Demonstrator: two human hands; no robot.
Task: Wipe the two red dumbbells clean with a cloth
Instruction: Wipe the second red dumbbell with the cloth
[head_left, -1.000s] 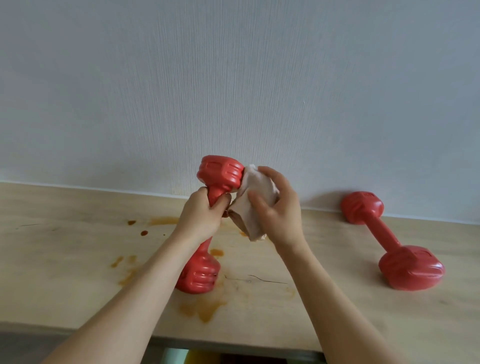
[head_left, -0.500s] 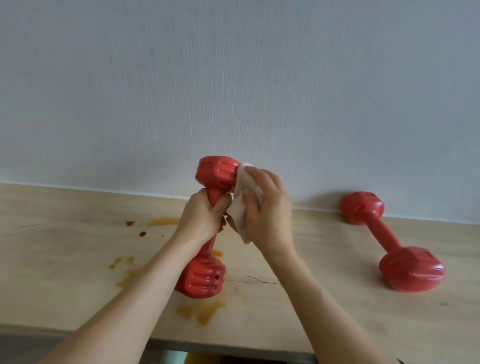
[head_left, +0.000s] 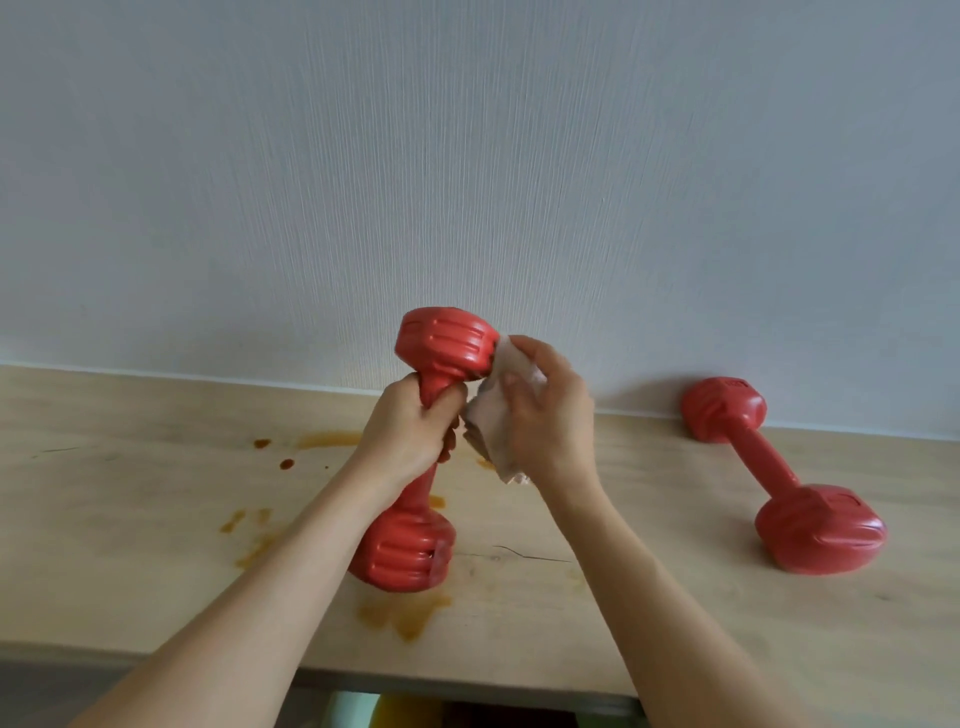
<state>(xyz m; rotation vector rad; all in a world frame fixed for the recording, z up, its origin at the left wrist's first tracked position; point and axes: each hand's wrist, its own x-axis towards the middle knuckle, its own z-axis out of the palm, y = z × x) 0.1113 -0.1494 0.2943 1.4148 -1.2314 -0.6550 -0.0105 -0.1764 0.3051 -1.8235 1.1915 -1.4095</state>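
Standing nearly upright on the wooden tabletop (head_left: 156, 519), the near dumbbell (head_left: 415, 452) is being wiped at its upper head.
Its long axis is running bottom to top; the left hand (head_left: 410, 434) is gripping the shaft; the right hand (head_left: 545, 415), just right of the head, is pressing a crumpled cloth (head_left: 493, 415) against it; the second dumbbell (head_left: 779, 478) is lying well apart rightward, touching the wall (head_left: 467, 156); brown stains (head_left: 405, 616) are sitting near the front edge.

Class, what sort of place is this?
Probably a home or workshop bench: a pale wooden tabletop with brown stains, set against a plain textured wall.
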